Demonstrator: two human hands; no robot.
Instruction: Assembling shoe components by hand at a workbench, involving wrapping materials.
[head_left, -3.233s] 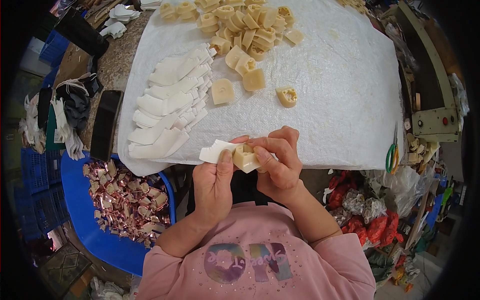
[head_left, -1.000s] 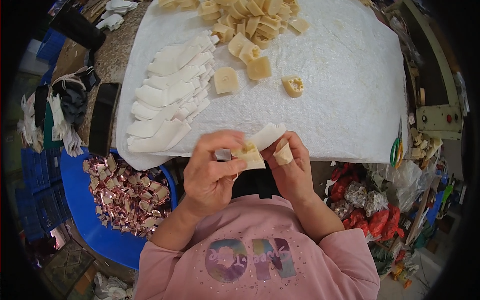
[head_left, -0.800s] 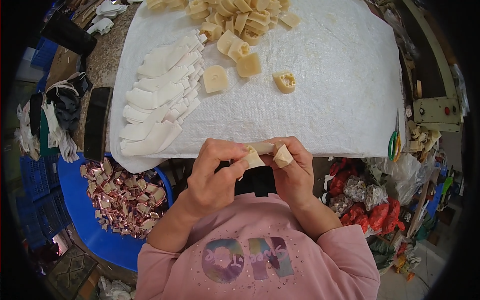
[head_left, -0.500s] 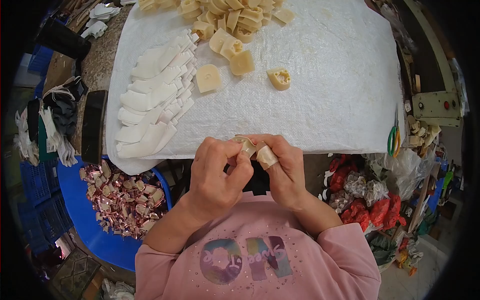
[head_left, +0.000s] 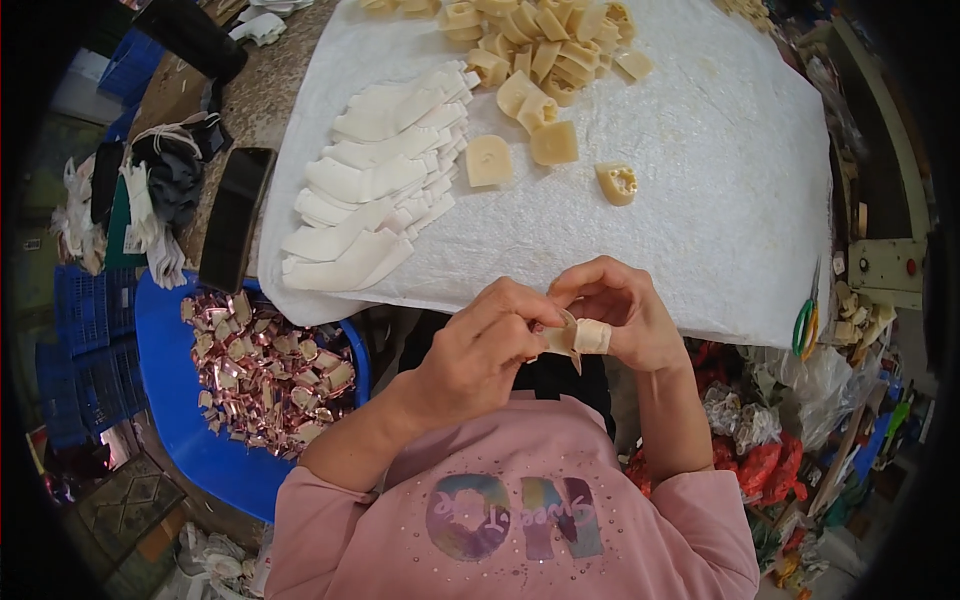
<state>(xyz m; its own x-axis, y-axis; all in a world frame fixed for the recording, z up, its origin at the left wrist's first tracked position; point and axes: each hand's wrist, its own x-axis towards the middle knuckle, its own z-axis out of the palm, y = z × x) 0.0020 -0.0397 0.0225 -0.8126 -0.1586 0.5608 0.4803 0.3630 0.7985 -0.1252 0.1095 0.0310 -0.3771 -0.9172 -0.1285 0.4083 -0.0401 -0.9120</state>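
Observation:
In front of my chest, beyond the near edge of the table, my two hands work close together. My left hand (head_left: 478, 352) pinches a thin, curved, pale cream piece (head_left: 568, 338) between thumb and fingers. On the piece's other side, my right hand (head_left: 640, 318) holds it with bent fingers and the thumb, which has a beige wrap (head_left: 593, 337) around it. The fingers hide part of the piece. Beyond my hands, overlapping white curved strips (head_left: 370, 180) lie on the left of the white sheet, beside loose cream hollow plastic blocks (head_left: 555, 143).
A white woven sheet (head_left: 700, 220) covers the table. A black phone (head_left: 236, 218) lies at its left edge. Below stands a blue basin (head_left: 205, 470) of shiny pink-and-cream pieces (head_left: 275, 370). Scissors (head_left: 805, 327) are at the right edge, with red and clear plastic bags (head_left: 772, 470) beneath.
The view has shifted, so the table sits further right in it. My hands have moved lower and nearer my body, and my right fingers are more spread. Both still hold the pale piece.

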